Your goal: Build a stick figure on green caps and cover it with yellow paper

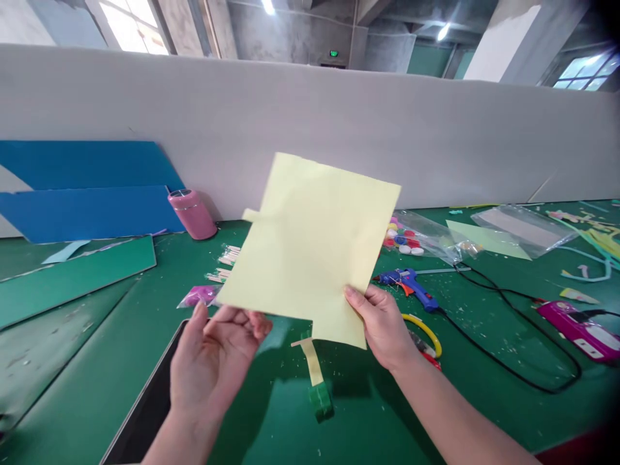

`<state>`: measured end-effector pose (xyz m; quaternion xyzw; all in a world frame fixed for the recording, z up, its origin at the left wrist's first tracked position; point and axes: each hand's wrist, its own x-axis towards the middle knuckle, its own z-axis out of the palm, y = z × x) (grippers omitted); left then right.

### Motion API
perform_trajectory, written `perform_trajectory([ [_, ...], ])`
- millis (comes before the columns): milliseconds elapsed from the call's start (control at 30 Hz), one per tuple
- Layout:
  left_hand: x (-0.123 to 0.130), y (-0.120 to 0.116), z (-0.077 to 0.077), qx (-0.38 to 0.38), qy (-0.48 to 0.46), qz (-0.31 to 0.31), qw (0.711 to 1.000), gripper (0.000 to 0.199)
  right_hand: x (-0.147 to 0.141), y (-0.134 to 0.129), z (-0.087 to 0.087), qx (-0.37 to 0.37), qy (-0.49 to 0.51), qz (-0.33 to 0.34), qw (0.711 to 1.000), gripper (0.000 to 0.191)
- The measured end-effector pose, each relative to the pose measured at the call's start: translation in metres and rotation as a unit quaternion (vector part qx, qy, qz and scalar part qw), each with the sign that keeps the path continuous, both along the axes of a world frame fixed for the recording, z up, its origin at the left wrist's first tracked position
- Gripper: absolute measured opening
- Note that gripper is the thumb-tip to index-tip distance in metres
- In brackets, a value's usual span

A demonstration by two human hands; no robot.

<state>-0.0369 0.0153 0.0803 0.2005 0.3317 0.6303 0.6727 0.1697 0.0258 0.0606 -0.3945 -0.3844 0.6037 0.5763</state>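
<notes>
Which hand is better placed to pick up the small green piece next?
Probably the left hand: it is open near the lower edge of the yellow sheet and seems to grip nothing. The right hand pinches that sheet between thumb and fingers. The small green piece appears between both hands, lower down.

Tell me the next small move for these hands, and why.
Probably close the left hand on the lower edge of the yellow sheet to steady it: the left thumb stands off the paper, while the right hand visibly pinches it towards one side.
</notes>
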Motion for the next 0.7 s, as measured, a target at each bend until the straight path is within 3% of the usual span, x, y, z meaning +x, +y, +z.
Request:
perform_trajectory([
  [67,0.012,-0.007,-0.008,0.02,0.022,-0.051,0.998,0.048,-0.009,-0.003,-0.007,0.004,-0.002,-0.029,1.0,0.019],
  [233,0.04,-0.012,-0.013,-0.028,0.1,-0.058,0.993,0.02,-0.026,-0.014,-0.022,0.009,-0.07,-0.039,0.997,0.024],
  [300,0.047,-0.007,-0.011,-0.064,0.11,-0.051,0.991,0.021,-0.028,-0.016,-0.022,0.021,-0.084,-0.03,0.996,0.025],
  [400,0.05,0.003,-0.008,-0.078,0.122,0.01,0.989,0.029,-0.022,-0.015,-0.016,0.046,-0.112,-0.009,0.993,0.025],
  [567,0.045,0.013,-0.005,-0.064,0.129,0.07,0.987,0.027,0.023,-0.019,-0.014,0.032,-0.243,-0.022,0.969,0.03],
  [700,0.04,0.023,-0.01,-0.057,0.135,0.085,0.986,0.025,0.081,-0.041,-0.035,0.003,-0.45,-0.066,0.891,0.031],
])
